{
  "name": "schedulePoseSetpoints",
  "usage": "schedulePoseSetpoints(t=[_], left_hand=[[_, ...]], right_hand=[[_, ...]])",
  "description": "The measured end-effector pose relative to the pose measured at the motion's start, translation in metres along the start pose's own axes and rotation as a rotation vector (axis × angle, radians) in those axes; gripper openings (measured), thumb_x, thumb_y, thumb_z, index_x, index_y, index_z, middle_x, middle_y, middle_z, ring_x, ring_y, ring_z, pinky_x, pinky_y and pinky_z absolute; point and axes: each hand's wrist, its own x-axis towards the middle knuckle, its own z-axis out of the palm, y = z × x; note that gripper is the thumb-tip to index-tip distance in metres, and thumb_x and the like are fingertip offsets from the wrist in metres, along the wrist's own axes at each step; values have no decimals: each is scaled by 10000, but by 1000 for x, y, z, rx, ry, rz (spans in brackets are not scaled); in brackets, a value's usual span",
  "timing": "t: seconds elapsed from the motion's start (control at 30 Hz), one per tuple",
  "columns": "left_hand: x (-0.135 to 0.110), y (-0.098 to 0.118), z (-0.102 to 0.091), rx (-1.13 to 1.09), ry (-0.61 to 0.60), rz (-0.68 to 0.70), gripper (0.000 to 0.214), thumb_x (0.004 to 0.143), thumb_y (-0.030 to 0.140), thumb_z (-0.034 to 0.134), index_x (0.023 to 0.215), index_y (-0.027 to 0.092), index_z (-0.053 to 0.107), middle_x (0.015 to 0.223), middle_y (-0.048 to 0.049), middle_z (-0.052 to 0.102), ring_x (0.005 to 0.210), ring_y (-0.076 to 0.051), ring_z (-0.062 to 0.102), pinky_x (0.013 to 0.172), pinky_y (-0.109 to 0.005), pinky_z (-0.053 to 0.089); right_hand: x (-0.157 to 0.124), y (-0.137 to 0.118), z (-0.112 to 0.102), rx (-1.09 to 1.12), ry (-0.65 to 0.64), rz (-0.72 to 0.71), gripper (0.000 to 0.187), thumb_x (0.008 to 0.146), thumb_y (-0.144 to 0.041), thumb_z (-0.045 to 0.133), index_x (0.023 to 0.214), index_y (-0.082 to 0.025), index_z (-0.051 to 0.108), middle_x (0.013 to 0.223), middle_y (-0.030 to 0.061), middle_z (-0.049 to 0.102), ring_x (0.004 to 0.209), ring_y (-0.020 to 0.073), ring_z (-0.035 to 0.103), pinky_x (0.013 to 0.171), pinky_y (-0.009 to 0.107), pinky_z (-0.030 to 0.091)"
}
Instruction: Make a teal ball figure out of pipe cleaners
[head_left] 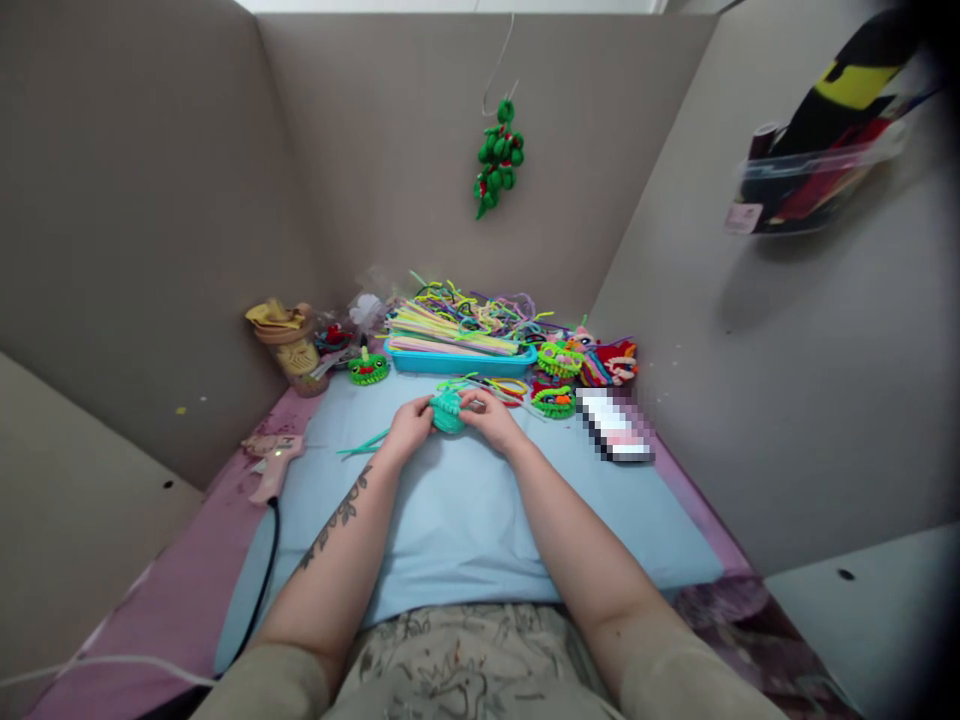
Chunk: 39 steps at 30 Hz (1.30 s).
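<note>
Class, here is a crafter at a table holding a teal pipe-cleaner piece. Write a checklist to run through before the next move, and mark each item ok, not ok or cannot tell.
1. Left hand and right hand both grip the teal pipe-cleaner piece: ok.
2. Loose teal stem trails untangled across the blue mat: ok.
3. Blue tray of spare pipe cleaners sits just behind the hands: ok.
4. Glue gun lies apart from both hands: ok.
5. Glue gun switched off: cannot tell.
6. Wraps tight under the fingers: cannot tell.
</note>
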Motion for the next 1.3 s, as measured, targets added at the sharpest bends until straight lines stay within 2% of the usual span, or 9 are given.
schedulePoseSetpoints(t=[0.13, 0.2, 0.27, 0.37, 0.47, 0.57, 0.77, 1.07, 1.3], left_hand=[[2, -3, -6, 263, 152, 219, 260, 597, 118, 621, 824, 187, 727, 727, -71, 672, 779, -237, 609, 828, -345, 461], [1, -3, -8, 306, 182, 252, 291, 586, 105, 621, 843, 192, 728, 798, -85, 683, 814, -244, 609, 871, -358, 442], [0, -2, -12, 275, 171, 224, 327, 581, 109, 638, 884, 197, 723, 838, -83, 694, 806, -240, 619, 862, -364, 448], [-3, 1, -16, 208, 91, 184, 298, 599, 181, 674, 893, 197, 716, 861, -74, 705, 787, -230, 630, 792, -347, 477], [-7, 5, -17, 271, 48, 178, 204, 627, 275, 684, 807, 188, 723, 755, -59, 702, 687, -207, 617, 711, -320, 482], [-9, 6, -15, 370, 68, 176, 162, 643, 303, 677, 744, 184, 720, 663, -45, 681, 628, -196, 604, 693, -316, 477], [-4, -4, -15, 356, 59, 146, 298, 662, 295, 678, 933, 175, 646, 931, -76, 704, 857, -207, 659, 776, -306, 503], [-2, -6, -15, 307, 58, 87, 497, 675, 298, 693, 1129, 150, 553, 992, -141, 696, 901, -236, 667, 784, -345, 525], [-3, -4, -15, 210, 31, 29, 610, 645, 296, 729, 1189, 105, 528, 1057, -181, 668, 967, -262, 648, 811, -355, 521]], right_hand=[[4, 8, -3, -98, -25, -78, 253, 585, -317, 741, 743, -180, 601, 1045, 61, 589, 1026, 202, 547, 912, 369, 412], [4, 11, -3, -170, -15, -110, 227, 598, -304, 737, 748, -181, 619, 1049, 63, 570, 1052, 203, 523, 915, 366, 411], [4, 12, -1, -210, 2, -114, 203, 612, -299, 730, 747, -185, 630, 1065, 65, 547, 1053, 201, 512, 887, 355, 432], [1, 9, 3, -212, 30, -115, 172, 625, -298, 720, 726, -187, 633, 1061, 64, 527, 1035, 198, 512, 822, 336, 469], [0, 8, 7, -223, 37, -130, 145, 630, -291, 716, 701, -186, 644, 1043, 65, 521, 1031, 204, 514, 783, 330, 481], [1, 10, 11, -238, 44, -143, 130, 634, -294, 716, 684, -187, 660, 1023, 64, 525, 1018, 209, 522, 778, 338, 478], [5, 21, 15, -245, 99, -170, 102, 616, -278, 742, 656, -209, 680, 985, 49, 556, 974, 207, 548, 867, 372, 452], [7, 27, 20, -296, 131, -170, 53, 625, -217, 724, 663, -214, 687, 1003, 46, 562, 975, 197, 562, 919, 359, 439], [6, 29, 19, -328, 140, -195, 51, 631, -228, 722, 663, -212, 685, 1009, 52, 564, 981, 204, 559, 911, 367, 446]])
